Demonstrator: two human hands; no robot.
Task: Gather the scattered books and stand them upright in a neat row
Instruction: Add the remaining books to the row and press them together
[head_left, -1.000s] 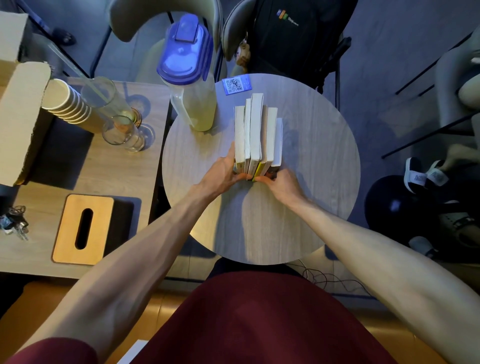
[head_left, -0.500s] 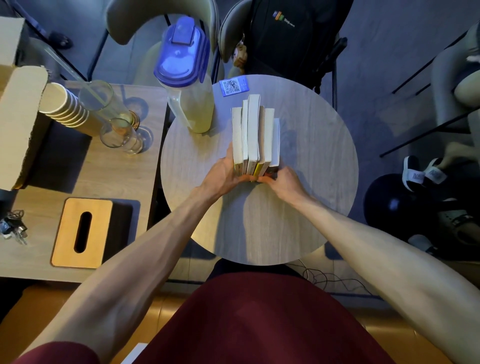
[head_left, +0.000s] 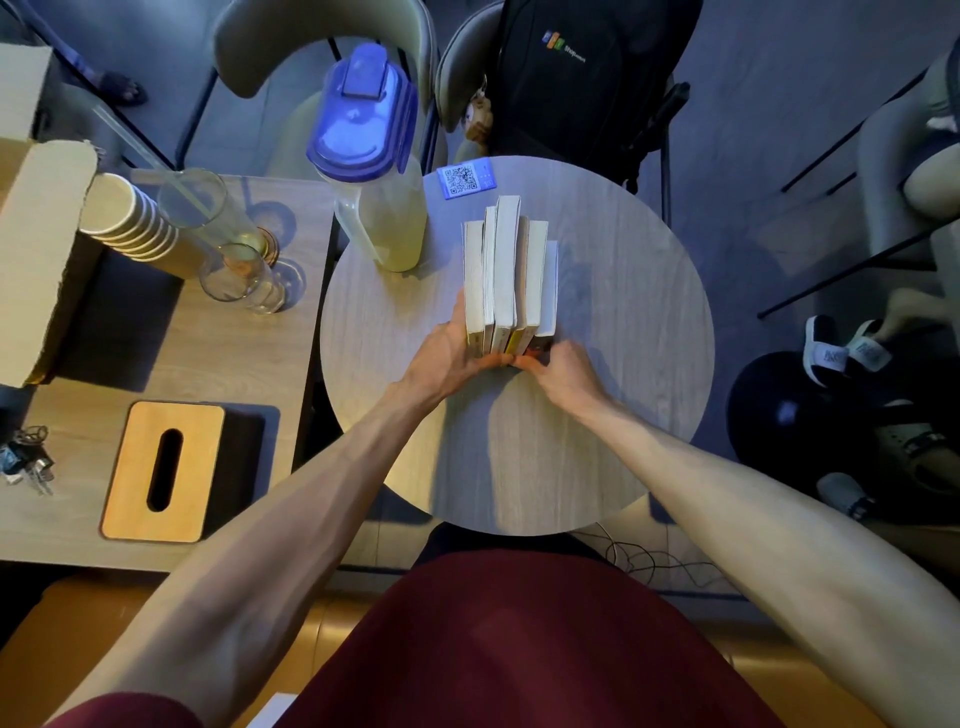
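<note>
Several books (head_left: 506, 270) stand upright, pressed side by side in one row, on the round wooden table (head_left: 623, 364). Their page edges face up and their spines face me. My left hand (head_left: 449, 356) presses against the left book and the near spines. My right hand (head_left: 563, 371) presses the near right corner of the row. The row is squeezed between both hands. The lower spines are hidden behind my fingers.
A tall jug with a blue lid (head_left: 371, 161) stands just left of the books. A blue QR card (head_left: 464, 179) lies behind them. The side table holds glasses (head_left: 239, 275), stacked paper cups (head_left: 130, 218), a tissue box (head_left: 163, 470) and keys (head_left: 26, 462). Chairs and a backpack (head_left: 566, 78) stand beyond.
The books and both hands stay almost where they were. My fingers have closed in slightly along the near spines.
</note>
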